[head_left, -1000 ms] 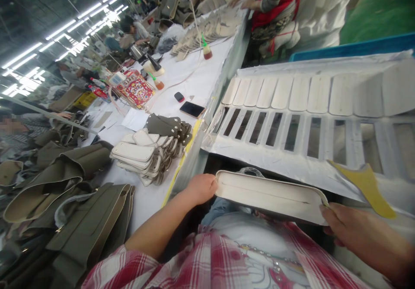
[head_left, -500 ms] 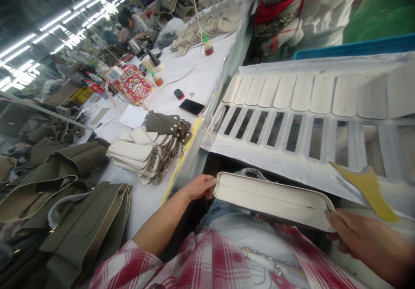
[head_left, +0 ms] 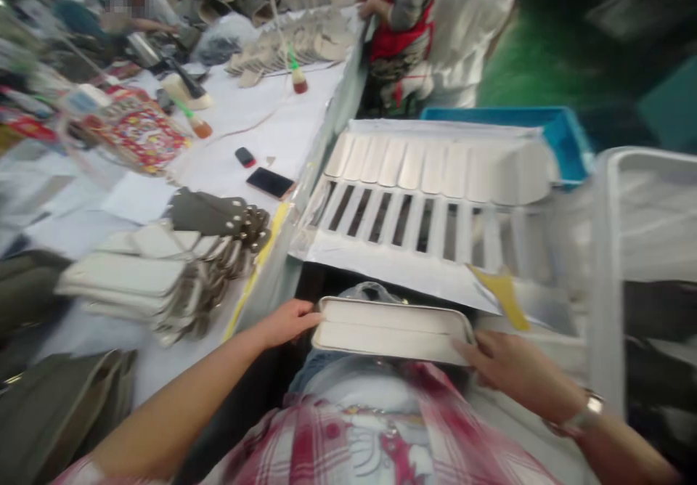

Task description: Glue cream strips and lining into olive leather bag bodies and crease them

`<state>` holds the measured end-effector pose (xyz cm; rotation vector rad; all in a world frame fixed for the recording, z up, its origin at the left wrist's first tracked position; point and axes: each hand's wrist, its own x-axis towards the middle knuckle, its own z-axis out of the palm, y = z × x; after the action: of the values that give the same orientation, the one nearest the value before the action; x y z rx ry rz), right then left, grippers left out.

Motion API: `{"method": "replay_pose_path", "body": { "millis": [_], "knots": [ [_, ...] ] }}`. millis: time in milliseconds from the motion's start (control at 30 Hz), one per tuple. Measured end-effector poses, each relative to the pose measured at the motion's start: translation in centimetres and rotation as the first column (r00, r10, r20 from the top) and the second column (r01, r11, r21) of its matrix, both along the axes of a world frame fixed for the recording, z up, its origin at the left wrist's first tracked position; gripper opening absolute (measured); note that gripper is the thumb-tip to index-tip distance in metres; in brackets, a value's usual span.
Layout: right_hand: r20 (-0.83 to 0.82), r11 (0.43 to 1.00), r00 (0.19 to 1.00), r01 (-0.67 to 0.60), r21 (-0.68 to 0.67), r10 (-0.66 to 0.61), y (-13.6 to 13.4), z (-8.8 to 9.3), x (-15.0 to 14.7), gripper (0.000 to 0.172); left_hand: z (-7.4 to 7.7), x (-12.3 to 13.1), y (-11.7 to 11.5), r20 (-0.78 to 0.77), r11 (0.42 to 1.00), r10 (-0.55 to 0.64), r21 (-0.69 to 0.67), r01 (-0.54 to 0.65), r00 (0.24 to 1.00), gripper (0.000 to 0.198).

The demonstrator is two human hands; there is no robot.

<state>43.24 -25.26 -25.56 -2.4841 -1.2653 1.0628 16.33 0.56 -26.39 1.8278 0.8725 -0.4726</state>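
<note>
A long white panel [head_left: 389,330] with rounded corners lies across my lap, held by both ends. My left hand [head_left: 287,320] grips its left end with curled fingers. At its right end my right hand [head_left: 509,369] is closed on the corner; a watch sits on that wrist. Just beyond the panel is a white slotted rack [head_left: 406,220] with a row of similar white panels [head_left: 435,169] laid along its far side. A yellow scrap [head_left: 504,292] rests on the rack's near edge.
A stack of white and olive pieces [head_left: 163,263] sits on the white table [head_left: 229,165] to my left, with a phone [head_left: 271,182] and glue bottles [head_left: 297,78] farther back. A person in a red apron [head_left: 406,20] works at the far end. A blue bin [head_left: 566,136] stands behind the rack.
The view has swung right and down and is blurred. Both hands keep hold of the white panel, which now sits closer to my body and looks shorter.
</note>
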Motion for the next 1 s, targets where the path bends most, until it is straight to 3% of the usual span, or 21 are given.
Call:
{"method": "replay_pose_path", "body": {
  "millis": [67,133,200,267,300,400,500,567,633,667,733,833,900,1000],
  "knots": [
    [-0.05,0.998,0.998,0.037,-0.046,-0.039,0.2,0.7,-0.5,0.038,0.6,0.4,-0.6,-0.039,0.969,-0.098,0.222,0.104,0.994,0.042],
    [-0.063,0.993,0.992,0.109,-0.042,-0.112,0.2,0.6,-0.7,0.036,1.1,1.1,-1.8,0.023,0.863,-0.191,0.48,0.157,0.981,0.036],
    [-0.055,0.987,0.985,0.159,-0.033,-0.161,0.0,0.3,-1.0,0.035,1.7,2.7,-4.1,0.172,0.776,-0.32,0.611,0.154,0.932,0.023],
    [-0.064,0.983,0.981,0.181,-0.032,-0.183,-0.1,0.1,-1.3,0.035,2.0,5.0,-7.1,0.312,0.741,-0.489,0.641,0.199,0.815,0.019],
    [-0.078,0.983,0.98,0.184,-0.029,-0.186,-0.1,0.0,-1.4,0.035,1.9,6.3,-8.5,0.34,0.718,-0.57,0.649,0.253,0.748,0.026],
    [-0.107,0.983,0.977,0.181,-0.031,-0.183,0.2,0.1,-1.6,0.033,1.3,10.0,-11.4,0.255,0.596,-0.744,0.67,0.442,0.617,0.045],
    [-0.069,0.992,0.989,0.126,-0.015,-0.127,0.5,0.1,-1.7,0.029,0.7,11.6,-12.2,0.139,0.493,-0.809,0.69,0.53,0.571,0.047],
    [-0.049,0.994,0.993,0.105,0.009,-0.104,0.6,0.0,-1.6,0.028,0.6,11.7,-12.1,0.129,0.472,-0.821,0.702,0.533,0.556,0.046],
    [-0.153,0.983,0.972,0.183,0.013,-0.179,0.3,-0.3,-1.2,0.032,0.7,11.5,-11.9,0.131,0.476,-0.819,0.698,0.535,0.559,0.043],
    [-0.272,0.967,0.93,0.255,-0.002,-0.246,0.1,-0.5,-0.9,0.036,0.7,11.4,-11.8,0.125,0.482,-0.815,0.69,0.54,0.566,0.042],
    [-0.548,0.92,0.757,0.388,-0.059,-0.355,-0.6,-1.0,-0.2,0.046,0.7,11.3,-11.8,0.11,0.49,-0.806,0.675,0.551,0.582,0.043],
    [-0.789,0.882,0.497,0.457,-0.116,-0.361,-1.5,-2.1,1.1,0.05,0.7,11.5,-11.9,0.103,0.49,-0.804,0.672,0.555,0.585,0.049],
    [-0.838,0.883,0.43,0.454,-0.12,-0.335,-1.8,-2.8,1.7,0.047,0.6,11.5,-11.7,0.1,0.492,-0.804,0.667,0.56,0.586,0.052],
    [-0.838,0.886,0.431,0.446,-0.124,-0.335,-1.3,-3.6,2.0,0.049,0.6,11.6,-11.5,0.088,0.496,-0.805,0.643,0.584,0.587,0.058]
  ]
}}
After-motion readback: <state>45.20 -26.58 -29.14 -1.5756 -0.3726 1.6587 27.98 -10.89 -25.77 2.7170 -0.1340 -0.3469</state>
